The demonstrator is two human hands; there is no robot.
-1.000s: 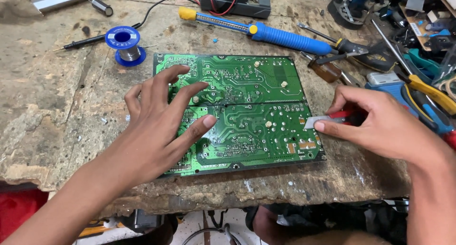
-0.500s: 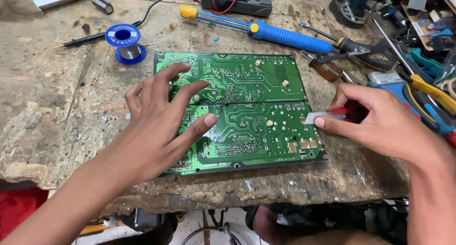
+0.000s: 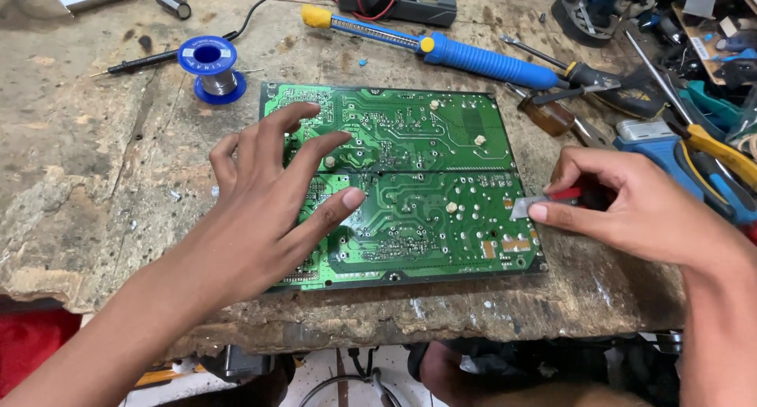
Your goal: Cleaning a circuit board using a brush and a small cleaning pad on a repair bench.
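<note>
so, from the head view, the only one: a green circuit board (image 3: 402, 182) lies flat on the worn desk (image 3: 95, 186), solder side up, near the front edge. the left hand (image 3: 264, 210) rests over the board's left part, fingers (image 3: 347, 198) spread wide, fingertips on or just above the copper, holding it steady as far as i can judge. the right hand (image 3: 631, 210) sits at the board's right edge, its fingers pressed together in a pinch on a small blade tool (image 3: 540, 206) with a red grip, the metal tip just beside the board's rim. whether the tip touches the board cannot be told. no scrape marks, lifted parts or fresh solder show near the tip, so the work on that edge looks barely begun, with nearly all of it left. behind the board lie a solder spool (image 3: 209, 64), a blue desoldering pump (image 3: 465, 48) and a probe (image 3: 146, 60), none in hand. pliers (image 3: 714, 151) lie to the right, apart.
</note>
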